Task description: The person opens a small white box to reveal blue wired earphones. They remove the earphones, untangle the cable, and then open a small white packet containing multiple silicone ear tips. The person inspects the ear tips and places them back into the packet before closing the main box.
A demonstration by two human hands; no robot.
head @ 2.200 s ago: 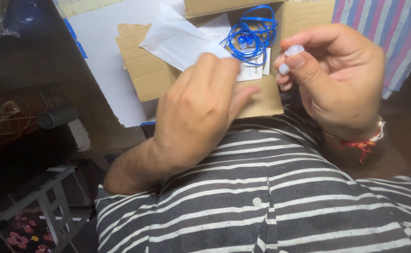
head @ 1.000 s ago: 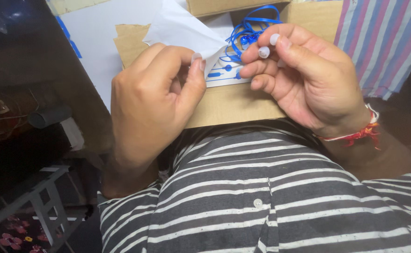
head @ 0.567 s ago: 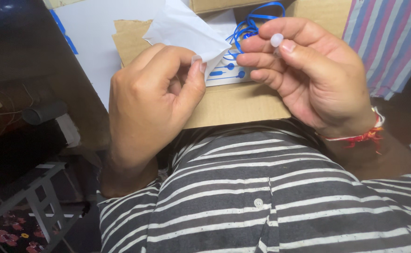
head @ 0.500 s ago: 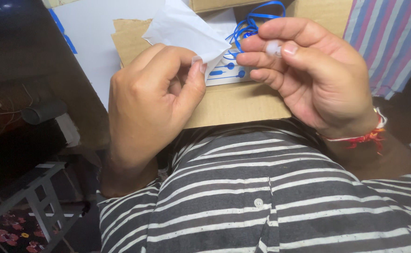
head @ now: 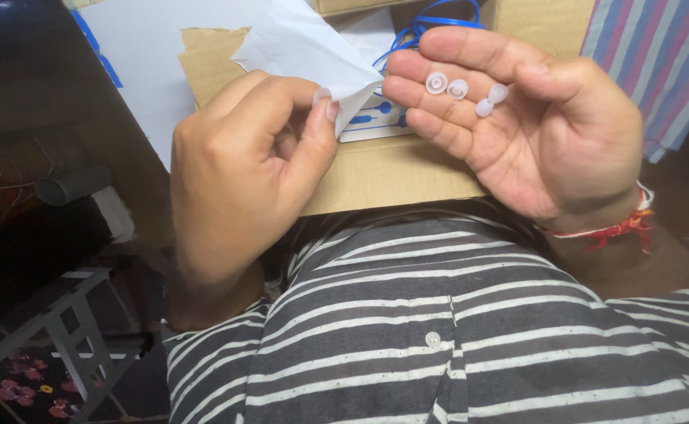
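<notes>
1. The person wears a dark grey shirt (head: 454, 330) with thin white horizontal stripes.
2. A row of small white buttons (head: 432, 338) runs down the shirt's front.
3. The left hand (head: 242, 169) and wrist are bare.
4. The right hand (head: 548, 133) has a red and white thread band (head: 619, 228) tied around its wrist.

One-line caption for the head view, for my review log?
Right hand opens flat, showing small clear ear tips; left hand pinches white paper over cardboard box.

Four clear ear tips (head: 456, 89), one white paper sheet (head: 301, 47), one cardboard box (head: 391, 169).
</notes>
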